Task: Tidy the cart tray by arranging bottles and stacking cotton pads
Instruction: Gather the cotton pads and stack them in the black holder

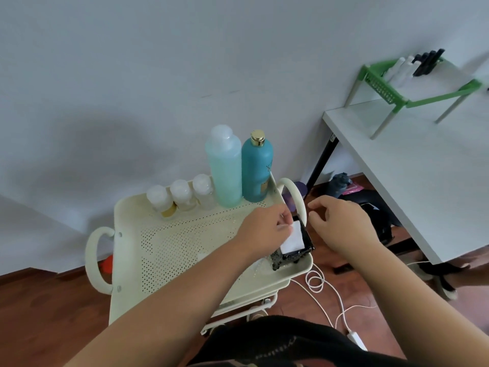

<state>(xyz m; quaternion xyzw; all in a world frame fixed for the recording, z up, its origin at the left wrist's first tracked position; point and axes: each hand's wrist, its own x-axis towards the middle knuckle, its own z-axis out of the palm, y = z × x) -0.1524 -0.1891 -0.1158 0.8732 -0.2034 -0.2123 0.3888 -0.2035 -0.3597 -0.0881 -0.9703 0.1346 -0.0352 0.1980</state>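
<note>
White cotton pad (292, 238) in black holder (293, 254), lower right of cart tray (185, 247) — soft, featherlight, pinch by edge. Left hand (264, 226) pinching pad corner; right hand (341, 223) loosely open, empty. Bottles (225, 165) lined along tray's far rim.

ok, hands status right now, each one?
Left hand: fingers pinched on a cotton pad over the black holder.
Right hand: open, empty, hovering beside it.

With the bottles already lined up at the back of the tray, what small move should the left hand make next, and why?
Probably lower the cotton pad pinched in the left hand flat onto the white pad stack in the black holder. The pad sits just above that stack, and the right hand hovers empty beside it. More pads seem to lie on the cart tray nearby, though they are blurry.
</note>
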